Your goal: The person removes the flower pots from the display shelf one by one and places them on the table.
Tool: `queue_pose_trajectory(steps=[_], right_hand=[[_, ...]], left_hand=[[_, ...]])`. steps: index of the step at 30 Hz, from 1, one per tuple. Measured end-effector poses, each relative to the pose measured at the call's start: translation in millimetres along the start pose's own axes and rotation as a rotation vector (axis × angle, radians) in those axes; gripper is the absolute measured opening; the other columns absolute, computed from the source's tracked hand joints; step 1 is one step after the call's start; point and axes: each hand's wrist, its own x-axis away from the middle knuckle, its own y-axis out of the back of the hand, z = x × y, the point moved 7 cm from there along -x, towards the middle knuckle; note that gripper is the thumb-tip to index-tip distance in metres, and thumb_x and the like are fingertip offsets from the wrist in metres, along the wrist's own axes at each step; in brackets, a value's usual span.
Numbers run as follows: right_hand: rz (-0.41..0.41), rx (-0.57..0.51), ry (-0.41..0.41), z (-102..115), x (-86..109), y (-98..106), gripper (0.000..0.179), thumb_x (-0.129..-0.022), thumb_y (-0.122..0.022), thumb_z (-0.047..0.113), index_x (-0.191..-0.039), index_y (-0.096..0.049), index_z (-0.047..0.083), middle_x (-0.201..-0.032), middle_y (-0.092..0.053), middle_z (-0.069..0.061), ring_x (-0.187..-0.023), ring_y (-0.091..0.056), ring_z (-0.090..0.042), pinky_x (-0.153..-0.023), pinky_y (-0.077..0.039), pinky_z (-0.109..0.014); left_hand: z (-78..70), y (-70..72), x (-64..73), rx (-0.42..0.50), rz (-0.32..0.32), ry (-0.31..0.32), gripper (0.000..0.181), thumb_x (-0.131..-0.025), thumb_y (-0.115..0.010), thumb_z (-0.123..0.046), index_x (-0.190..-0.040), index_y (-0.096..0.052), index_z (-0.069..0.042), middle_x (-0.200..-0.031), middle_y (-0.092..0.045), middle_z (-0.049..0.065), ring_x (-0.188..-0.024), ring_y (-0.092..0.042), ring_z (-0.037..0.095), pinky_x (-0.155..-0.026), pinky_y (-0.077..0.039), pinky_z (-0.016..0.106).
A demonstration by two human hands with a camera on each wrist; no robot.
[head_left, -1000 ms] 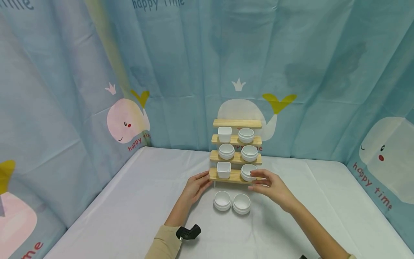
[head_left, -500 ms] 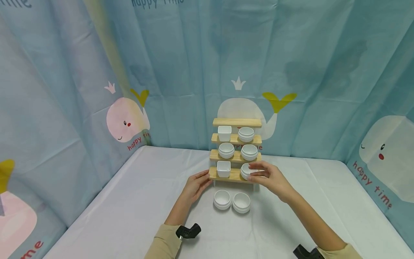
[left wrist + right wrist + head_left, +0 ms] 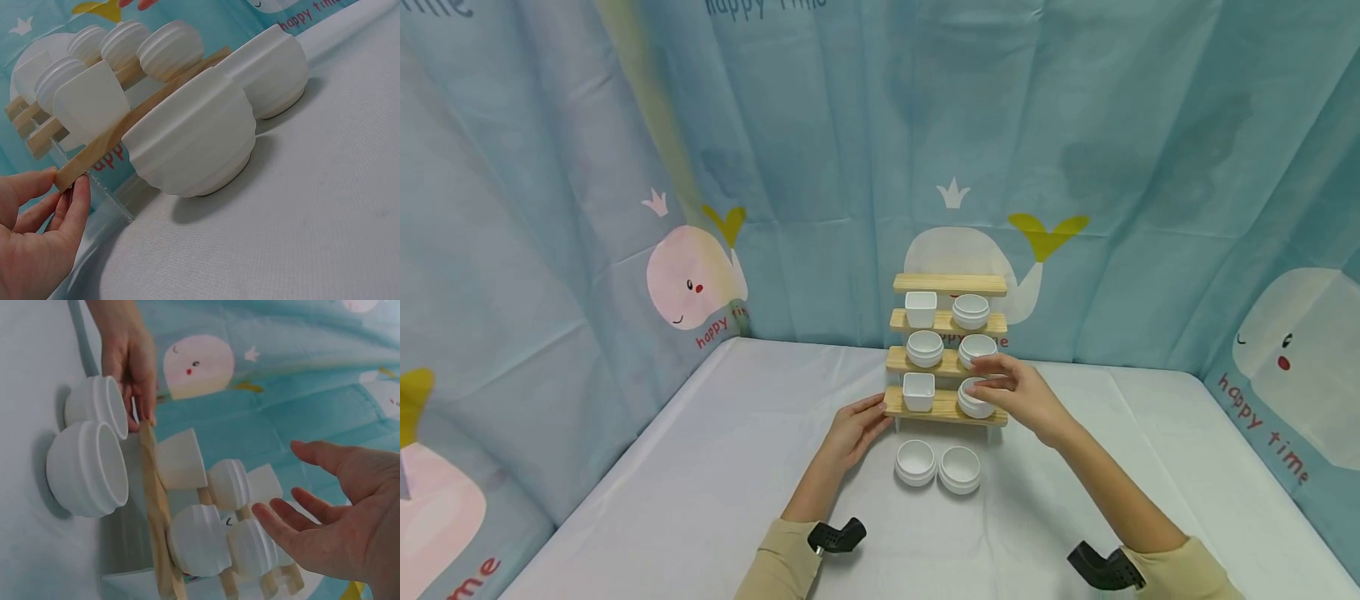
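My left hand pinches the left end of the lowest board of a stepped wooden shelf with clear supports. My right hand is held just right of the shelf's two lower tiers. In the right wrist view its fingers and thumb are spread, with nothing between them. Behind them, a round white bowl sits at the right of the lowest board, beside a square white cup. Another round bowl, partly hidden by fingertips, is one tier up.
Two round white bowls, a left one and a right one, stand side by side on the white tablecloth before the shelf. More white cups fill the middle tiers; the top board is bare. A blue printed curtain encloses the table.
My right hand has moved up and slightly left, from the bowl at the right of the lowest board, letting go of it. My left hand has stayed on the board's end.
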Motion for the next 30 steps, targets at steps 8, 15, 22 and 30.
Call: queue_pose_trajectory(steps=[8,15,22,30], right_hand=[[-0.001,-0.024,0.009,10.3,-12.8,-1.3,0.055,-0.101,-0.073,0.009,-0.147,-0.050,-0.010,-0.149,-0.053,-0.031,-0.130,-0.061,-0.045,-0.106,-0.058,-0.043],[-0.010,-0.026,-0.013,16.9,-23.6,0.8,0.057,-0.101,-0.071,0.008,-0.150,-0.048,-0.009,-0.151,-0.052,-0.030,-0.134,-0.057,-0.046,-0.112,-0.054,-0.052],[-0.025,-0.016,-0.036,18.5,-33.0,2.9,0.057,-0.101,-0.072,0.012,-0.150,-0.050,-0.007,-0.152,-0.052,-0.029,-0.135,-0.057,-0.045,-0.109,-0.056,-0.050],[-0.039,-0.003,-0.044,24.9,-42.4,2.0,0.060,-0.101,-0.072,0.013,-0.151,-0.048,-0.008,-0.152,-0.052,-0.028,-0.135,-0.056,-0.045,-0.099,-0.061,-0.037]], left_hand=[[-0.7,0.1,-0.3,-0.001,0.003,-0.004,0.045,-0.109,-0.053,0.001,-0.150,-0.044,0.017,-0.151,-0.047,0.037,-0.121,-0.067,0.024,-0.104,-0.058,0.027],[-0.3,-0.2,0.1,0.009,-0.005,0.005,0.043,-0.109,-0.053,0.003,-0.149,-0.046,0.015,-0.150,-0.050,0.035,-0.119,-0.067,0.022,-0.103,-0.058,0.027],[0.2,-0.5,0.6,0.011,-0.005,0.006,0.044,-0.109,-0.053,0.003,-0.150,-0.046,0.015,-0.151,-0.049,0.036,-0.122,-0.066,0.024,-0.104,-0.058,0.027],[0.1,-0.6,0.5,0.015,-0.003,-0.001,0.044,-0.109,-0.053,0.003,-0.149,-0.045,0.016,-0.151,-0.048,0.036,-0.120,-0.067,0.023,-0.104,-0.058,0.027]])
